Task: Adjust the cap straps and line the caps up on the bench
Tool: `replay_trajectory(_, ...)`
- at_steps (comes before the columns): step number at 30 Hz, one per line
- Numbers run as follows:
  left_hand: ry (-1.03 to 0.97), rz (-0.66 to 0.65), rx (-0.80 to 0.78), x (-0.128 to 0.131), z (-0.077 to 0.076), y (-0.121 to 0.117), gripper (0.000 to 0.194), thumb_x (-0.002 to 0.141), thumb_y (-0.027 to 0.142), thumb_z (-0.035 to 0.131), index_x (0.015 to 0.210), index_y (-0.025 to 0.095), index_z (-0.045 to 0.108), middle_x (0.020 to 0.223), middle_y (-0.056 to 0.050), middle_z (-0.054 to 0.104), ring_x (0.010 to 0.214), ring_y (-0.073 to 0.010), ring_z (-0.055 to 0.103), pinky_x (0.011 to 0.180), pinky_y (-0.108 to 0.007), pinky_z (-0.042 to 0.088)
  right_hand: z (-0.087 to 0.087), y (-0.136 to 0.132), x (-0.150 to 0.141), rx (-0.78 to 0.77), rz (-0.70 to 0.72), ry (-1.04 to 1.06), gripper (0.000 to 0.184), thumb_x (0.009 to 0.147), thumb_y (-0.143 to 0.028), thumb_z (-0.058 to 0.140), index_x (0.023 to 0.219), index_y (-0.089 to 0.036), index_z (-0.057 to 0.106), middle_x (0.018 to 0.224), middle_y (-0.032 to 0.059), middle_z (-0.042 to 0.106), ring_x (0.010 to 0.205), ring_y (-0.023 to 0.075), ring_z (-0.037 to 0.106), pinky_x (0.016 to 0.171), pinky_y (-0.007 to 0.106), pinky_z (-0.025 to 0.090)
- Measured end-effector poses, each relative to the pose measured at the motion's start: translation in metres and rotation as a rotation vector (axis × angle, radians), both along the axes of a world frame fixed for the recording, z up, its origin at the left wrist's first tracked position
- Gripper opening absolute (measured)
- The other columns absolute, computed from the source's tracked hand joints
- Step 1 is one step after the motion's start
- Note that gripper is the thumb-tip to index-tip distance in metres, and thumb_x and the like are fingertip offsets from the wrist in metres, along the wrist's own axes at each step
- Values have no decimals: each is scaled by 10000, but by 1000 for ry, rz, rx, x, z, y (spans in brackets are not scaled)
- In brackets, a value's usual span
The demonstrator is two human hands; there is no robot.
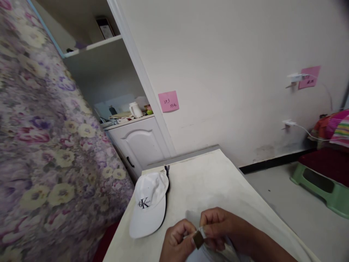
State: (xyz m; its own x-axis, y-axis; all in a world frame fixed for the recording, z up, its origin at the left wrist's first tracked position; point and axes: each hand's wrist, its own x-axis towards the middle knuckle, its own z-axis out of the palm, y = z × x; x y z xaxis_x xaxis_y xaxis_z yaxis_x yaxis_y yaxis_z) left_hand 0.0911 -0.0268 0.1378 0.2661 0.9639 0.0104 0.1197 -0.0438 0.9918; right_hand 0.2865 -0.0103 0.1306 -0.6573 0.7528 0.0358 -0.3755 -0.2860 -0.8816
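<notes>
My left hand [178, 242] is closed, with thumb and finger pinching a small square brownish-gold buckle [198, 240] near the front of the table. Right beside it, my right hand [218, 227] pinches the end of a light strap [202, 231] that meets the buckle. Below both hands lies a pale fabric item [200, 254], largely hidden by the fingers and cut off by the lower picture edge. To the left of my hands a white cap [148, 198] with black "CK" lettering rests on the table, its brim towards me, touched by neither hand.
The pale-covered table [199, 178] reaches to the wall. A flowered curtain [54, 145] hangs at left, next to a white cabinet [140, 143] with shelves. Pink notes [168, 101] stick to the wall. A green stool [321, 185] and plugged-in chargers [296, 77] are at right.
</notes>
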Motion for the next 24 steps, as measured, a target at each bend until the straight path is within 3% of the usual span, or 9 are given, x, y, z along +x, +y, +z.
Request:
replay_trajectory(8,12,-29,-28,1,3,1,520,644,655,768,602,189,542,558,36,483,577,-121,376,568,-256,293,0,-1,0,1,36,-2,303,650,-396,800,711,-139,652,516,-33,648,359,44,404,387,216,197)
replay_trajectory(16,87,-44,18,4,3,-1,533,650,677,746,587,190,540,537,48,451,553,-113,339,545,-256,272,11,2,16,141,50,-165,158,666,-279,779,707,-151,695,506,-57,641,396,59,416,413,198,273)
replay_trajectory(20,132,-79,-7,11,11,-4,580,621,738,724,582,193,530,540,52,432,556,-113,330,540,-257,261,15,-1,24,195,41,-234,52,669,-185,732,704,-157,707,511,-68,618,441,62,425,456,199,295)
replay_trajectory(24,140,-146,-77,16,22,-10,542,631,694,742,604,201,519,544,62,416,551,-107,302,540,-259,243,21,-5,30,250,41,-254,57,682,-184,740,713,-147,711,547,-60,615,497,71,489,512,208,344)
